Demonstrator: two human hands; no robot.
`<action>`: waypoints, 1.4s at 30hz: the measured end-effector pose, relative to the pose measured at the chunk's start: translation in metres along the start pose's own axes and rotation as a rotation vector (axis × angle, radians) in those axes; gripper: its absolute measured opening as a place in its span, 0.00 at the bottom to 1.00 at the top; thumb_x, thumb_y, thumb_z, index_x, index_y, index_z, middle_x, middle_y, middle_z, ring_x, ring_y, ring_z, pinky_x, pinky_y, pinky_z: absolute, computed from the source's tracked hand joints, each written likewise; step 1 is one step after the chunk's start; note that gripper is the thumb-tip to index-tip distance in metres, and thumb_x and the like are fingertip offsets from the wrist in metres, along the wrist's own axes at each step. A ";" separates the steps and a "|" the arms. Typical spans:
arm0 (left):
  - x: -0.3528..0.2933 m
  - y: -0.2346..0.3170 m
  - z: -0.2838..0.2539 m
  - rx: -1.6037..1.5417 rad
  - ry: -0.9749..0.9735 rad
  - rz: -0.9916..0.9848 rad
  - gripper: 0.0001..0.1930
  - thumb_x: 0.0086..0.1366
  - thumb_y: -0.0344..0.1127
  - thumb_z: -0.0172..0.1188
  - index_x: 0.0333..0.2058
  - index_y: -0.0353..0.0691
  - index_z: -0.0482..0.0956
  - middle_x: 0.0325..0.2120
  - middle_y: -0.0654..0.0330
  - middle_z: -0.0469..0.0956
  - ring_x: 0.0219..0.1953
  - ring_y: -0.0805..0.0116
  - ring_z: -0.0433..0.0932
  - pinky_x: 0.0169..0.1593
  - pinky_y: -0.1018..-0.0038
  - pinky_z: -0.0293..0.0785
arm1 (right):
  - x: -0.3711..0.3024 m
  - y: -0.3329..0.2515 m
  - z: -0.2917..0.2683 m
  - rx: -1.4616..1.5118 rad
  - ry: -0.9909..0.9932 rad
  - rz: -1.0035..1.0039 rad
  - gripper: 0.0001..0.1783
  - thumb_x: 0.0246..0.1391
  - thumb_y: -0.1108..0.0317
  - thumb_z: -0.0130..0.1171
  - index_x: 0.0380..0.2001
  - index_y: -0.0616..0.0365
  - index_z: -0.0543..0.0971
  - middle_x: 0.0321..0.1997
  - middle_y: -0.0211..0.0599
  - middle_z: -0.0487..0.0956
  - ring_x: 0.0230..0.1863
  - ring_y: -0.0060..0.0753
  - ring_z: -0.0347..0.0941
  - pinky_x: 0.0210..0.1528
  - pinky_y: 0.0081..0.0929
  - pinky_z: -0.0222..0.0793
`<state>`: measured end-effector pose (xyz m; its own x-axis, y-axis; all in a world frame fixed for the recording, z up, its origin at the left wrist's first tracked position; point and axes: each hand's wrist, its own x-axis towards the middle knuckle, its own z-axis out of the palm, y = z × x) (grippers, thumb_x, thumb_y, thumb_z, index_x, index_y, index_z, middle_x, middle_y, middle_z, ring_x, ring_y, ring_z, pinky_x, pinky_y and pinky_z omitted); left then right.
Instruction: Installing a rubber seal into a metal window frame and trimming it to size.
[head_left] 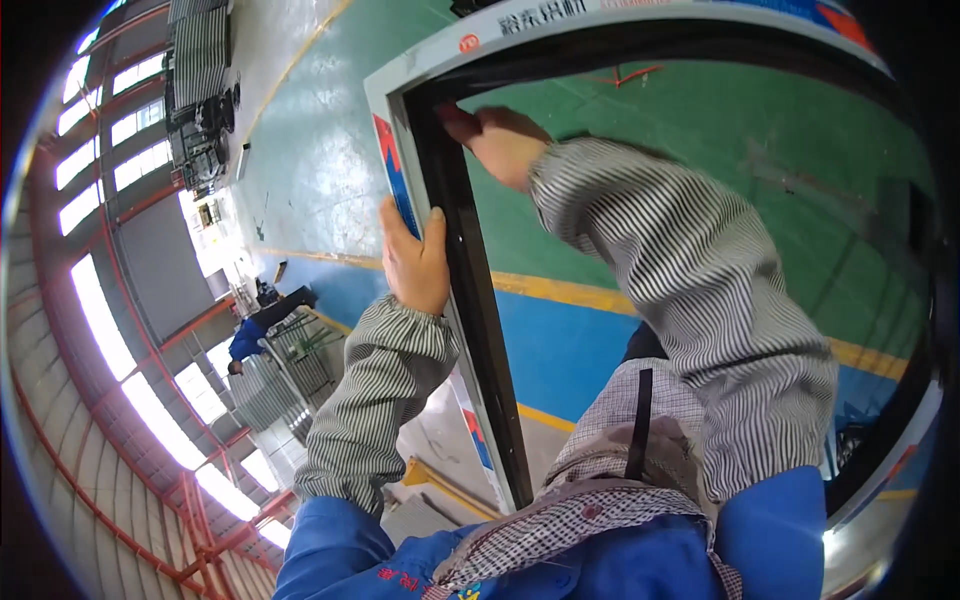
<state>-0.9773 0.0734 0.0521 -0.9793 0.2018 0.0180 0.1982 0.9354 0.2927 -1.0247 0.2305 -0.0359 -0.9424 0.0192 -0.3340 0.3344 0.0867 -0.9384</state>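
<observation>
A large rectangular metal frame (478,340), like a window frame, surrounds the middle of the view. Its outer face is pale with red and blue printed film, and its inner side is dark. My left hand (415,262) is closed around the left bar, thumb on the inner edge and fingers on the outer face. Through the opening reaches my right hand (505,143), at the inside of the upper left corner. Dark shade hides its fingers there, so whether it holds anything does not show. Striped sleeve covers (690,260) wrap both my forearms.
Below spreads a floor (590,325) painted green and blue with yellow lines. At the left, a person in blue (262,325) bends by a rack with metal bars (290,365). Stacked long profiles (198,55) stand at the far upper left. A yellow-edged object (445,485) lies near my left elbow.
</observation>
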 end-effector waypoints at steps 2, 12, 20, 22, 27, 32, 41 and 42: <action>0.000 -0.002 -0.002 -0.052 -0.013 0.003 0.26 0.63 0.39 0.55 0.54 0.29 0.61 0.42 0.40 0.72 0.45 0.42 0.72 0.50 0.61 0.66 | -0.013 0.014 0.014 0.140 0.044 0.027 0.30 0.61 0.44 0.45 0.38 0.66 0.77 0.34 0.54 0.78 0.38 0.53 0.75 0.42 0.40 0.68; 0.005 -0.011 -0.006 -0.388 -0.066 -0.002 0.22 0.71 0.38 0.42 0.57 0.29 0.60 0.52 0.43 0.67 0.53 0.48 0.68 0.58 0.64 0.62 | -0.072 -0.031 0.014 -0.072 -0.054 0.045 0.21 0.62 0.53 0.48 0.35 0.64 0.75 0.31 0.56 0.77 0.35 0.55 0.75 0.39 0.43 0.69; 0.004 -0.012 -0.008 -0.394 -0.070 -0.012 0.23 0.72 0.42 0.41 0.58 0.30 0.59 0.52 0.41 0.67 0.53 0.45 0.68 0.57 0.62 0.63 | -0.034 -0.035 0.005 -0.010 -0.008 0.041 0.25 0.62 0.49 0.47 0.31 0.64 0.76 0.20 0.48 0.75 0.23 0.45 0.74 0.29 0.41 0.68; 0.004 -0.011 -0.009 -0.385 -0.054 0.002 0.23 0.72 0.41 0.41 0.58 0.30 0.59 0.52 0.42 0.67 0.53 0.45 0.68 0.57 0.62 0.63 | -0.075 -0.054 0.007 -0.051 -0.004 0.093 0.25 0.61 0.48 0.49 0.32 0.63 0.77 0.26 0.50 0.77 0.30 0.45 0.75 0.36 0.41 0.69; 0.004 -0.014 -0.005 -0.330 -0.044 -0.032 0.24 0.71 0.43 0.44 0.58 0.30 0.61 0.55 0.42 0.66 0.57 0.46 0.65 0.60 0.63 0.60 | -0.069 -0.077 -0.007 -0.027 0.027 0.016 0.27 0.60 0.49 0.49 0.36 0.68 0.78 0.32 0.57 0.78 0.39 0.52 0.76 0.42 0.40 0.69; 0.001 -0.024 0.002 -0.357 -0.017 0.044 0.25 0.71 0.43 0.44 0.58 0.29 0.61 0.55 0.42 0.65 0.57 0.45 0.65 0.60 0.64 0.60 | -0.002 -0.029 0.006 -0.011 0.034 0.028 0.27 0.60 0.51 0.50 0.49 0.66 0.75 0.44 0.56 0.78 0.50 0.46 0.75 0.54 0.35 0.66; 0.004 -0.004 -0.008 -0.103 0.072 0.176 0.29 0.67 0.43 0.51 0.61 0.33 0.59 0.59 0.44 0.61 0.60 0.47 0.61 0.62 0.59 0.55 | -0.201 0.000 -0.030 0.485 0.301 0.144 0.16 0.64 0.56 0.48 0.31 0.59 0.71 0.19 0.27 0.69 0.19 0.17 0.65 0.21 0.22 0.61; -0.003 0.007 -0.012 0.044 0.156 0.328 0.30 0.65 0.43 0.53 0.61 0.33 0.59 0.59 0.45 0.61 0.60 0.48 0.61 0.62 0.58 0.55 | -0.232 0.008 -0.036 0.438 0.398 0.131 0.15 0.64 0.58 0.48 0.32 0.59 0.72 0.20 0.27 0.69 0.20 0.17 0.64 0.22 0.21 0.61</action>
<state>-0.9733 0.0762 0.0653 -0.8572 0.4499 0.2507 0.5013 0.8405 0.2057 -0.8035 0.2621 0.0377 -0.7966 0.3802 -0.4700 0.3419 -0.3578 -0.8690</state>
